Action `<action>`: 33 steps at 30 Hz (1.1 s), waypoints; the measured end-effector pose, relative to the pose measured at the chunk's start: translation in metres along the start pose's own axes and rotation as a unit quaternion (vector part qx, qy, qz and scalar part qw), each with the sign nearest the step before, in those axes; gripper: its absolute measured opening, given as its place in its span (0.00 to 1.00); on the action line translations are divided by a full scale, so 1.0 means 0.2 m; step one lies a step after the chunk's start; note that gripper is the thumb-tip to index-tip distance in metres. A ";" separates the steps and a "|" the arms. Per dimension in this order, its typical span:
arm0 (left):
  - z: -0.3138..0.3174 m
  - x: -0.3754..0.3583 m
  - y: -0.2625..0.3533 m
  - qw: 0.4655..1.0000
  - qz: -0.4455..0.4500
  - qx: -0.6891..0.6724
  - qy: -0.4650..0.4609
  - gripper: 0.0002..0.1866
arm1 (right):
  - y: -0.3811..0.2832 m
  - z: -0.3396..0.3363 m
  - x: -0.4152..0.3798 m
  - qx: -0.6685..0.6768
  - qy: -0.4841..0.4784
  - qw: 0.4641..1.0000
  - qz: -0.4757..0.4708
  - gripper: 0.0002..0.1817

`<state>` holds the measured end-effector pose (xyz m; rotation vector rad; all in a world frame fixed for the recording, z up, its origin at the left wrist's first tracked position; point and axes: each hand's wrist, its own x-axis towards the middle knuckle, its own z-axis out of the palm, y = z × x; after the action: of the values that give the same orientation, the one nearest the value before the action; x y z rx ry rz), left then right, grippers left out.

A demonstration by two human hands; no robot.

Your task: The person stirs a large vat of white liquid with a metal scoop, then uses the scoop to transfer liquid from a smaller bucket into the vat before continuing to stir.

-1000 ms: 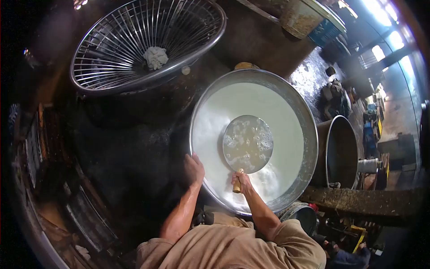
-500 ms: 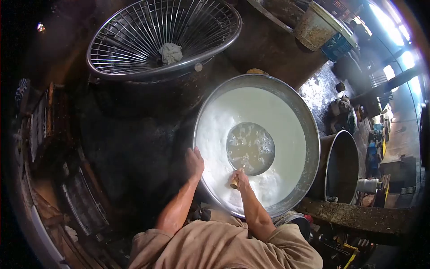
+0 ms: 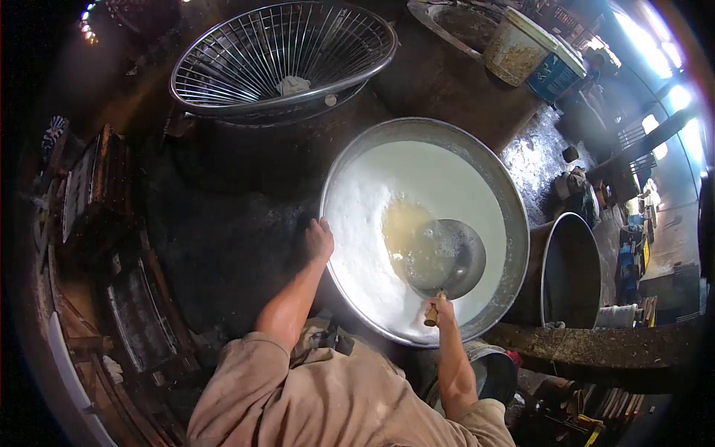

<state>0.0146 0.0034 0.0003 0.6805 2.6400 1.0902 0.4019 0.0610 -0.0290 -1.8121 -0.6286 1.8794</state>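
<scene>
A big round metal vat [image 3: 519, 246] holds white liquid [image 3: 454, 175], with foam [image 3: 357, 223] along its left side. In my right hand [image 3: 442, 307] is the short wooden handle of a wide round metal ladle [image 3: 468, 276]. The ladle is tilted inside the vat, low at the liquid, and its right inner wall shows bare. Yellowish liquid [image 3: 406, 227] spreads from its left edge into the white. My left hand [image 3: 319, 240] grips the vat's left rim, the fingers at the edge and partly hidden.
Beyond the vat stands a wide metal-barred basket [image 3: 246, 63] with a pale cloth [image 3: 293, 85] in it. An open metal drum [image 3: 573, 268] is at the right, beside a wooden beam [image 3: 588, 347]. Buckets [image 3: 515, 52] stand at the back right, wooden frames [image 3: 138, 316] at the left.
My right hand has moved the ladle to the right and tipped it; the liquid it held has partly run out leftward. My left hand stays at the rim.
</scene>
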 end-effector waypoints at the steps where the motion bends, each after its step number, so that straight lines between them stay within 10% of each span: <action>1: 0.01 0.01 -0.01 1.000 -0.001 -0.010 -0.004 0.23 | 0.01 -0.10 0.03 -0.029 0.018 0.999 -0.011 0.04; 11: 0.01 0.03 -0.02 0.998 -0.033 -0.039 -0.039 0.24 | -0.22 -0.74 -0.26 -0.190 0.144 0.950 -0.203 0.06; 14: 0.00 0.01 -0.03 0.999 -0.004 -0.015 -0.041 0.25 | -0.34 -0.74 -0.52 -0.406 0.348 0.808 -0.250 0.15; 16: -0.06 -0.02 0.02 0.998 -0.006 -0.024 -0.059 0.25 | -0.36 -0.72 -0.65 -0.296 0.335 0.830 -0.333 0.15; 23: -0.09 0.08 -0.06 0.983 -0.001 -0.095 -0.159 0.26 | -0.57 0.11 -0.96 -0.059 0.175 0.897 -0.402 0.25; 27: -0.11 0.34 0.00 0.955 0.073 -0.194 -0.213 0.24 | -0.81 0.62 -0.83 -0.207 0.226 0.891 -0.336 0.30; 33: 0.04 0.63 0.09 0.938 0.145 -0.042 -0.312 0.24 | -1.18 1.16 -0.32 -0.487 0.275 0.727 -0.398 0.24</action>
<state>-0.0874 0.0809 0.0051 1.1947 1.9804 0.8547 0.1740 0.2050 0.1729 -1.9373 -1.9726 0.3202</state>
